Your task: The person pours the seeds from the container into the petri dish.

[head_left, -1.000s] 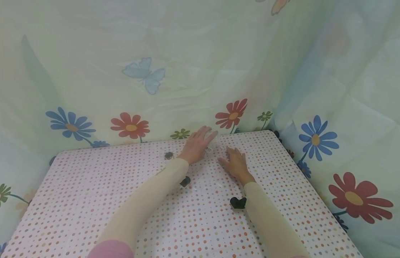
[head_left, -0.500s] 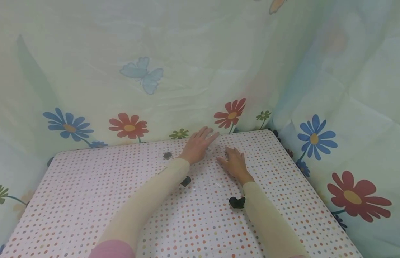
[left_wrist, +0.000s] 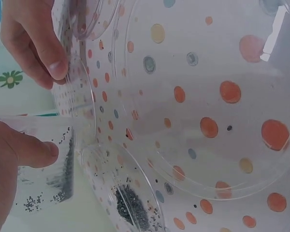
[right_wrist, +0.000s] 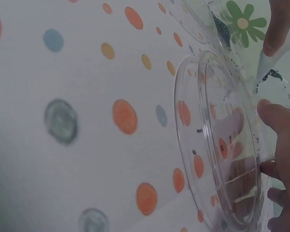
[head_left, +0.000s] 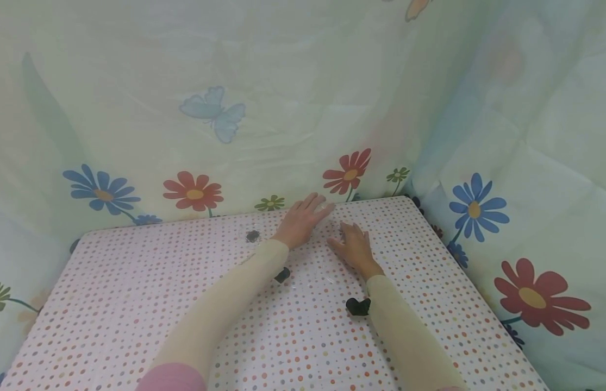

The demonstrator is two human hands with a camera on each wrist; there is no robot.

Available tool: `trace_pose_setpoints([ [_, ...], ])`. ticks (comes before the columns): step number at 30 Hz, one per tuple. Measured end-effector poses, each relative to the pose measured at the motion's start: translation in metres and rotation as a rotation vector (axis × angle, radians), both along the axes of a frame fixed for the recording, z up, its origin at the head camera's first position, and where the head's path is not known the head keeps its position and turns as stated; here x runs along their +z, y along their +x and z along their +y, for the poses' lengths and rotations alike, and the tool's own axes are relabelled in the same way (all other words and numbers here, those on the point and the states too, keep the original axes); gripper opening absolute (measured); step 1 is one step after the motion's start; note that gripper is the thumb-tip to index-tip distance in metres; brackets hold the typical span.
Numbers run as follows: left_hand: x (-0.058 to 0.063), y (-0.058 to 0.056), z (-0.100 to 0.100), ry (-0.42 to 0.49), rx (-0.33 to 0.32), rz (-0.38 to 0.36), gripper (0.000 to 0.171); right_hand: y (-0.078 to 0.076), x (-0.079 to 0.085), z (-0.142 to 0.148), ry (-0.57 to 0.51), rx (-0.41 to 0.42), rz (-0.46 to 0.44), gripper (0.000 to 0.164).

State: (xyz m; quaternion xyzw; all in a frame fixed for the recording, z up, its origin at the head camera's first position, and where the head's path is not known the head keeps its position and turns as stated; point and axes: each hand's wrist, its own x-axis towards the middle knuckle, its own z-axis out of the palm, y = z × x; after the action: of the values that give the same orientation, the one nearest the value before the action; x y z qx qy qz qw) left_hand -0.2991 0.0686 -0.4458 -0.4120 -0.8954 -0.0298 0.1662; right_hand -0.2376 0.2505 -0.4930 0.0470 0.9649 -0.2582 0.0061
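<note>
Reaching over the far edge of the table, my left hand (head_left: pixel 300 221) pinches a clear plastic bag (left_wrist: pixel 63 169) of tiny black grains, its thumb flat on the side. My right hand (head_left: pixel 355 247) is just to the right, its fingers spread and its fingertips at the rim of a clear shallow dish (right_wrist: pixel 217 140). A few black grains lie in or behind this dish. In the left wrist view another clear dish (left_wrist: pixel 147 166) holds a pile of black grains (left_wrist: pixel 131 207), and a wide clear dish (left_wrist: pixel 208 92) fills the foreground.
A dotted cloth covers the table (head_left: pixel 303 336). Close behind its far edge hangs a pale flowered curtain (head_left: pixel 263 136), with a second one (head_left: pixel 542 179) along the right. A small dark pile (head_left: pixel 252 235) sits left of my left hand.
My left hand has shifted slightly to the right and toward me, closer to the right hand. The right hand stays in nearly the same place. The head view has turned a little.
</note>
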Motion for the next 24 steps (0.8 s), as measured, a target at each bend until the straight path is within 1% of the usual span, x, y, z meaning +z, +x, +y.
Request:
trace_pose_setpoints([
  [4,0.0002,0.002,0.0015,-0.024,-0.007,0.001,0.076,-0.0001,0.0009,-0.0001,0.001,0.004,-0.026,0.074],
  [6,0.0008,0.0031,0.0026,-0.042,-0.009,0.008,0.074,-0.0001,0.0011,0.0,-0.002,0.004,-0.024,0.074],
  [12,0.0022,0.0046,0.0046,-0.086,-0.029,0.068,0.067,-0.0001,0.001,0.001,-0.012,0.015,0.0,0.072],
  [16,0.0029,0.0048,0.0058,-0.107,-0.035,0.101,0.066,0.0005,0.001,0.0013,-0.007,0.017,0.002,0.072],
  [24,0.0036,0.0057,0.0089,-0.138,-0.057,0.125,0.067,0.0005,0.0015,0.0002,0.005,0.012,0.001,0.073],
])
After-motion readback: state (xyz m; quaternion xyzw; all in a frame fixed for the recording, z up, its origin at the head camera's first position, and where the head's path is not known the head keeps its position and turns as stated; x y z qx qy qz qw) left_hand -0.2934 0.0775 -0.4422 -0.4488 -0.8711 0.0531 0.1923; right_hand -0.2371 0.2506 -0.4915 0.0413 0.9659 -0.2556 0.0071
